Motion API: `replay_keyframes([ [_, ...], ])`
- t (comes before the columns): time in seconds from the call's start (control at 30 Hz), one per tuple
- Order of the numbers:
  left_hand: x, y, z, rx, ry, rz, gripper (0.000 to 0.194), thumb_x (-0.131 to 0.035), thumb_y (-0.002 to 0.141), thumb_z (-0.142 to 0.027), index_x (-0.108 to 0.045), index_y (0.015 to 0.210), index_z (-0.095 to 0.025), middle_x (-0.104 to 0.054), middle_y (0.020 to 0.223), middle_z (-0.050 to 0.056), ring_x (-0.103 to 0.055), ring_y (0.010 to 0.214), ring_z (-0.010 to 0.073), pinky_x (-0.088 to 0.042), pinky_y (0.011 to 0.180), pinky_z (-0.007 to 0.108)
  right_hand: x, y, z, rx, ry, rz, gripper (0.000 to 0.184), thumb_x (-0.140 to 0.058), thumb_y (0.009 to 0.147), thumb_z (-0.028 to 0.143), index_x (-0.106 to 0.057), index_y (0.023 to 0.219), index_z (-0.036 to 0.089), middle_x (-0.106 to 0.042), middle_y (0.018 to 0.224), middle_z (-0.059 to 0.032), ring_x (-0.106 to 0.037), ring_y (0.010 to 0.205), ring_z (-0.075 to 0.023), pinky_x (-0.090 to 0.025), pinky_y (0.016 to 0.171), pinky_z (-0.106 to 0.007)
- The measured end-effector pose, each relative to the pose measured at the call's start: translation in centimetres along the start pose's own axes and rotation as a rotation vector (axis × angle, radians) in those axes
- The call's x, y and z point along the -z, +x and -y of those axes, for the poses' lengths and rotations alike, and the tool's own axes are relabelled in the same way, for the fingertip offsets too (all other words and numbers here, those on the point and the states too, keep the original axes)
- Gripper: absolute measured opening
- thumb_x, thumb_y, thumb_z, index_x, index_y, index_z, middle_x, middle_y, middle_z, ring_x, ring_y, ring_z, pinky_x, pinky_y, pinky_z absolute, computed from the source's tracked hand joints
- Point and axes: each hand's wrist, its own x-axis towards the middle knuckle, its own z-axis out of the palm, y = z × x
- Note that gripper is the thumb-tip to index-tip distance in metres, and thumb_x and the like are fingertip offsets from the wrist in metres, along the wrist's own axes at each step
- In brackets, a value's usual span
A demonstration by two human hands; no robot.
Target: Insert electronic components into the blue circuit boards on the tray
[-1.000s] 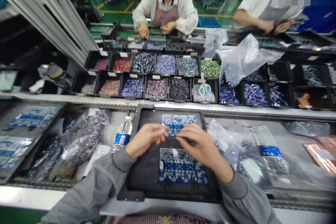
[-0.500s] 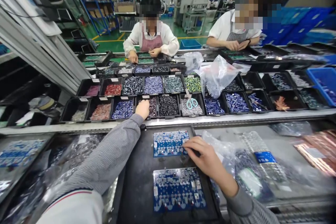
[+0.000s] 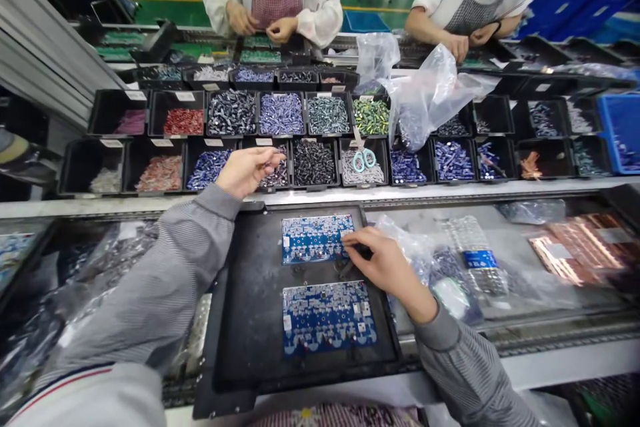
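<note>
**Left hand over part bins, right hand at upper board edge**

Left hand [image 3: 243, 172] is poised above the front bin row, thumb and fingers drawn together beside the pinkish-brown parts [image 3: 277, 177]. Whether a part is pinched there cannot be told; too small. Right hand [image 3: 384, 262] is at the right end of the upper circuit board [image 3: 313, 240], fingertips close together; contact seems likely, but a held part can't be made out. Upper board lies flat at the far end of the black tray [image 3: 250, 293], lower circuit board [image 3: 325, 320] nearer the wearer, a gap between them.

Handling, as judged: parts look tiny, so a light fingertip pinch is called for, one piece at a time, with nothing dragged over from the dark parts [image 3: 314, 163] or blue parts [image 3: 205, 170] alongside. Bin rims are best cleared by lifting the wrist first. At the board, only light pressure is advised; a hard push could shift it or tip seated components. Sleeves are best held clear of both boards. Scissors [image 3: 364, 159] lie on a nearby bin; snagging should be avoided.
</note>
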Motion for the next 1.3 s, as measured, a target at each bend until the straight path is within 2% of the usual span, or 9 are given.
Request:
replay_keyframes([
  [0.1,-2.1,-3.2,0.5,0.241,-0.218,0.221,0.016,-0.05,0.09,-0.011,-0.059,0.077,-0.006,-0.063,0.081,0.013,-0.054,0.06,0.0063,-0.04,0.049,0.014,-0.2,0.0,0.2,0.027,-0.021,0.02,0.015,-0.056,0.082,0.013,-0.065,0.09,0.022,-0.069,0.086,-0.0033,-0.062,0.083,-0.0197,-0.047,0.078,-0.038],
  [0.23,-5.0,-6.9,3.2,0.387,-0.151,0.423,0.017,-0.064,0.083,-0.017,-0.059,0.069,-0.007,-0.051,0.06,0.001,-0.043,0.047,0.0025,-0.027,0.039,0.013,-0.3,0.2,0.3,0.026,-0.01,0.046,0.015,-0.056,0.083,0.012,-0.064,0.09,0.022,-0.069,0.088,-0.0027,-0.061,0.086,-0.0191,-0.045,0.081,-0.038],
  [0.3,-5.7,-7.9,4.5,0.409,-0.115,0.477,0.012,-0.068,0.078,-0.015,-0.062,0.071,-0.007,-0.053,0.06,0.0,-0.046,0.049,0.003,-0.033,0.043,0.013,-0.4,0.3,0.3,0.025,-0.007,0.051,0.015,-0.057,0.083,0.012,-0.064,0.091,0.022,-0.069,0.088,-0.0025,-0.061,0.086,-0.019,-0.044,0.082,-0.039],
  [0.47,-6.0,-8.5,5.9,0.425,-0.069,0.451,0.011,-0.067,0.075,-0.007,-0.068,0.086,-0.005,-0.067,0.073,0.009,-0.062,0.066,0.0118,-0.049,0.066,0.023,-0.3,0.3,0.3,0.024,-0.007,0.051,0.014,-0.057,0.084,0.014,-0.065,0.092,0.022,-0.069,0.088,-0.0031,-0.061,0.088,-0.0192,-0.043,0.083,-0.039],
  [0.7,-6.1,-8.5,6.5,0.336,0.098,0.494,0.009,-0.057,0.081,-0.007,-0.067,0.081,-0.006,-0.058,0.063,0.002,-0.046,0.046,0.0041,-0.031,0.039,0.014,0.0,0.3,0.0,-0.014,-0.028,0.091,0.014,-0.061,0.082,0.017,-0.069,0.093,0.022,-0.067,0.091,-0.0053,-0.061,0.088,-0.0191,-0.046,0.083,-0.039],
  [0.87,-6.0,-8.4,6.8,0.325,0.125,0.541,0.014,-0.057,0.083,-0.012,-0.066,0.073,-0.008,-0.055,0.057,0.0,-0.043,0.045,0.0041,-0.029,0.04,0.015,0.3,0.4,0.5,-0.018,-0.012,0.065,0.013,-0.061,0.083,0.02,-0.07,0.091,0.025,-0.068,0.088,-0.0036,-0.062,0.086,-0.0192,-0.048,0.081,-0.039],
  [1.03,-6.2,-8.6,6.6,0.459,-0.043,0.659,0.011,-0.058,0.081,-0.007,-0.068,0.078,-0.007,-0.064,0.067,0.005,-0.054,0.056,0.0063,-0.038,0.05,0.016,1.0,2.2,1.4,0.074,0.021,-0.047,0.01,-0.059,0.084,0.022,-0.068,0.088,0.024,-0.068,0.084,-0.0024,-0.059,0.084,-0.0183,-0.048,0.078,-0.036],
  [1.13,-6.3,-8.5,6.4,0.477,-0.073,0.575,0.017,-0.054,0.081,-0.001,-0.066,0.09,-0.006,-0.066,0.073,0.008,-0.061,0.064,0.0091,-0.044,0.057,0.018,0.8,3.9,0.6,0.078,-0.016,-0.054,0.01,-0.058,0.082,0.015,-0.066,0.082,0.022,-0.067,0.079,-0.0022,-0.059,0.081,-0.0183,-0.048,0.076,-0.034],
  [1.3,-6.1,-8.1,6.2,0.455,-0.021,0.507,0.011,-0.058,0.082,-0.006,-0.063,0.091,-0.006,-0.066,0.072,0.008,-0.06,0.057,0.01,-0.038,0.045,0.018,-0.1,5.6,-1.2,0.048,-0.096,-0.012,0.015,-0.055,0.077,0.008,-0.063,0.081,0.02,-0.066,0.079,-0.0034,-0.058,0.08,-0.0195,-0.047,0.075,-0.034],
])
